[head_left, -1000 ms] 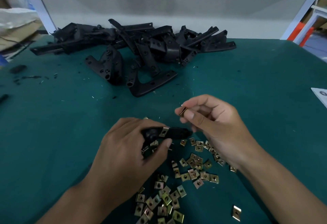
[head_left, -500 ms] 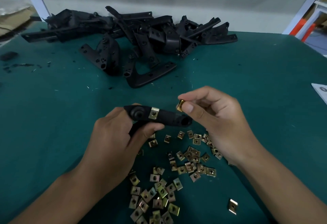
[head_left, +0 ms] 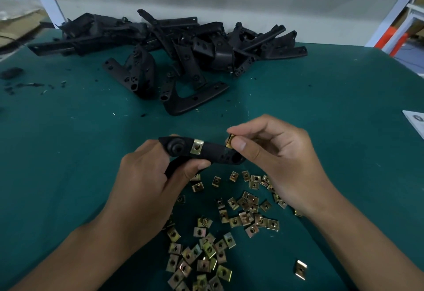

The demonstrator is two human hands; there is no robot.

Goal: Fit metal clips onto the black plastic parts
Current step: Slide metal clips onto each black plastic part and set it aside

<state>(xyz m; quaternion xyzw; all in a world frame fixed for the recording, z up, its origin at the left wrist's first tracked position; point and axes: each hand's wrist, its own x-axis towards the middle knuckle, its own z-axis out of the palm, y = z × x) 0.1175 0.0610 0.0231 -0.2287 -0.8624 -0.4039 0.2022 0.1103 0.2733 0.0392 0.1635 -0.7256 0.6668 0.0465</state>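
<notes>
Brass-coloured metal clips [head_left: 220, 228] are lying scattered on the green desk [head_left: 68, 153] at six o'clock, nearest the viewer, with one stray clip [head_left: 300, 269] sitting apart at five o'clock. Just beyond them, near the centre, the left hand [head_left: 146, 182] is grasping a black plastic part [head_left: 202, 150], its fingers and thumb curling round the part's left end and lower arm and holding it off the desk. One fitted clip [head_left: 196, 146] is already sitting astride the part near its left end. At the part's right end, towards three o'clock of centre, the right hand [head_left: 282, 159] is pinching a second clip [head_left: 230, 141] between thumb and forefinger, the clip standing just beside, perhaps touching, the upper edge of the part; actual contact cannot be made out.

Judged from this arrangement, the step in hand is the placing of a second clip on the same part. The next move is probably calling for the clip's open mouth to be lined up with the part's edge near the holes at that end, then pushed on squarely while the left hand is bracing the part against the push.

Farther off, at twelve o'clock, a pile of black plastic parts [head_left: 183, 47] is waiting along the far edge of the desk, with small dark scraps [head_left: 29, 85] lying at ten o'clock and a white sheet [head_left: 416, 122] showing at three o'clock.
</notes>
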